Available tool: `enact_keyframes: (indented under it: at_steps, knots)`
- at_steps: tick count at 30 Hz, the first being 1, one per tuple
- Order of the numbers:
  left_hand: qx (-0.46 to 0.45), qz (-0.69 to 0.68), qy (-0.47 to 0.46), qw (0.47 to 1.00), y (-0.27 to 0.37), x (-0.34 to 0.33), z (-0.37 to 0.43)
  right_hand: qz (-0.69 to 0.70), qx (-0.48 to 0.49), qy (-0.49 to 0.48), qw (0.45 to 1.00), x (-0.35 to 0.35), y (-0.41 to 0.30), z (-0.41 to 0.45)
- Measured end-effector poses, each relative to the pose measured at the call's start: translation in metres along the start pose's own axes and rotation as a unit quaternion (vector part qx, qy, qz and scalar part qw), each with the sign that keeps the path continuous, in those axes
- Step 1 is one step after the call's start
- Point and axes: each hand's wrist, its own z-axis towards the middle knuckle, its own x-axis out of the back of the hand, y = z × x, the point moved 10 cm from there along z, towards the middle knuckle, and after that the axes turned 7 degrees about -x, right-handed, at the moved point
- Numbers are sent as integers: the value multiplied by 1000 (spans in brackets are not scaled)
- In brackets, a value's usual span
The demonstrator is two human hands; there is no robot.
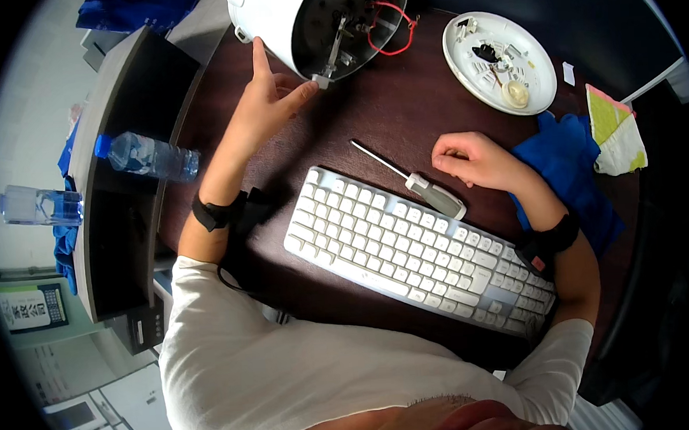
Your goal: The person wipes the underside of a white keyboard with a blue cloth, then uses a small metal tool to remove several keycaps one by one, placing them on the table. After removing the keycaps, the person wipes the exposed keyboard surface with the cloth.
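At the top of the head view a white cylindrical appliance housing [264, 20] lies on its side, its dark inside facing right. A metal bracket [334, 52] and a looped red wire [397, 51] show in its opening. My left hand [274, 96] braces it, index finger on the outer wall and thumb at a small tab on the rim. My right hand [476, 160] rests loosely curled on the table, with nothing visible in it. A screwdriver [437, 195] with a grey and white handle lies just left of that hand, beside the white keyboard [393, 247].
A white round lid [460, 83] holds small loose parts at the upper right. Near my right forearm lie a blue cloth [569, 150] and a patterned cloth [618, 133]. Two plastic bottles, one bottle [154, 156] nearer, stand left by a shelf unit [98, 152].
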Motion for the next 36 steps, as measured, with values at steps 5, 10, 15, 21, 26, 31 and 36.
enact_keyframes:
  at_steps: [5,10,15,21,26,31,36]
  knots:
    - [-5,73,-74,995,8,-10,-34,-13,-7,12,1000,0,-5,-2]
    - [-18,-55,-239,969,9,-49,-69,-34,-33,8,999,-2,-4,-4]
    - [-116,-76,-257,956,8,-54,-84,-40,-45,14,998,-2,-3,-2]
    - [-125,-124,-236,956,3,-57,-84,-97,-17,30,995,-3,-5,-1]
    - [-135,-84,-210,965,5,-60,-88,-197,-14,32,980,-16,-18,-8]
    - [-130,-76,-177,973,-1,-62,-89,-379,-25,89,921,-36,-45,-22]
    - [-107,-88,-161,977,-5,-63,-89,-357,-9,143,923,-34,-48,-32]
